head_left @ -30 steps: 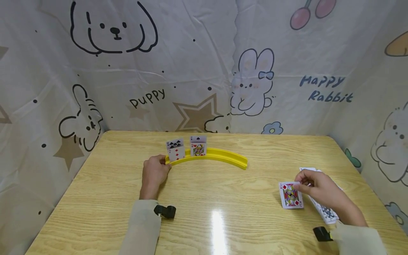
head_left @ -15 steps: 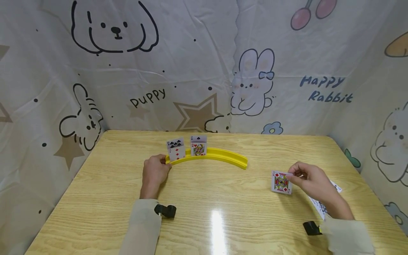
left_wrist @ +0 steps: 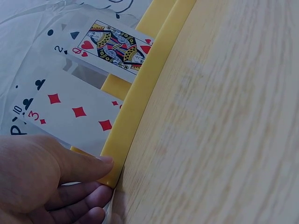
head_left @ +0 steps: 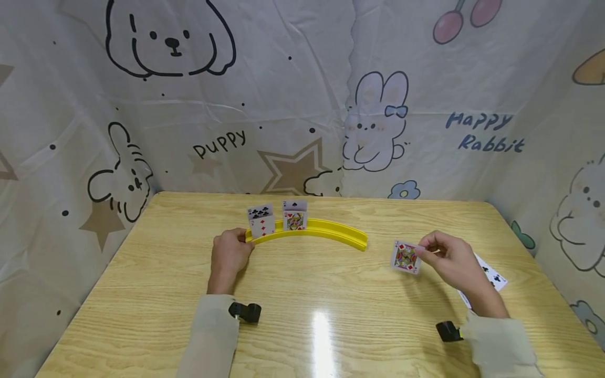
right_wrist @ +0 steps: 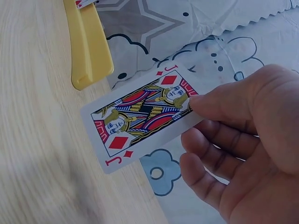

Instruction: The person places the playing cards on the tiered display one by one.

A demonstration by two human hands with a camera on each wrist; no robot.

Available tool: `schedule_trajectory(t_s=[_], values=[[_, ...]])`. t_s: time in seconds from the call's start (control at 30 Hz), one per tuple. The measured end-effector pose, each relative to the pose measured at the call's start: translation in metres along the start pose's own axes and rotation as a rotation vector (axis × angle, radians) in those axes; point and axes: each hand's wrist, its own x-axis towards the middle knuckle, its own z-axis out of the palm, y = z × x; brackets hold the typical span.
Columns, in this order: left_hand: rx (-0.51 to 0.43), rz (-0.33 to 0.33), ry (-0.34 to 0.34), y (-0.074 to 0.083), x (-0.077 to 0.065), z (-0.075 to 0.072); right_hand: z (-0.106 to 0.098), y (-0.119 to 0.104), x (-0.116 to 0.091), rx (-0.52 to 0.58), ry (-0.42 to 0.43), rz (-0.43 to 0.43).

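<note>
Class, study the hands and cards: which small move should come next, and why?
Probably bring the jack of diamonds to the bare right part of the yellow holder: the right hand pinches that card beyond that end, while the left hand grips the other end.

Hangs Pale, Creased and Printed

Drops as cloth (head_left: 302,89) behind the far edge of the wood-grained tabletop (head_left: 142,315) and past both side edges. Shows a dog outline (head_left: 172,44) above the far left corner, a brown star (head_left: 294,172) and a rabbit (head_left: 375,128) above the far edge, "Happy Rabbit" lettering (head_left: 487,131) above the far right corner. Gleams with a reflection (head_left: 323,341) toward the near edge.
</note>
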Motion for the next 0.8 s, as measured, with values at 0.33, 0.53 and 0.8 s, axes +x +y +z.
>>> schedule_trajectory(t_s=[0.33,0.53,0.8], values=[[0.005,0.004,0.0,-0.001,0.001,0.0,0.008,-0.013,0.012,0.034,0.036,0.0],[-0.009,-0.01,-0.004,0.0,-0.001,-0.001,0.018,-0.017,0.023,0.058,0.043,-0.02],[-0.001,0.028,0.01,-0.001,-0.001,-0.002,0.026,-0.022,0.033,0.076,0.049,-0.042]])
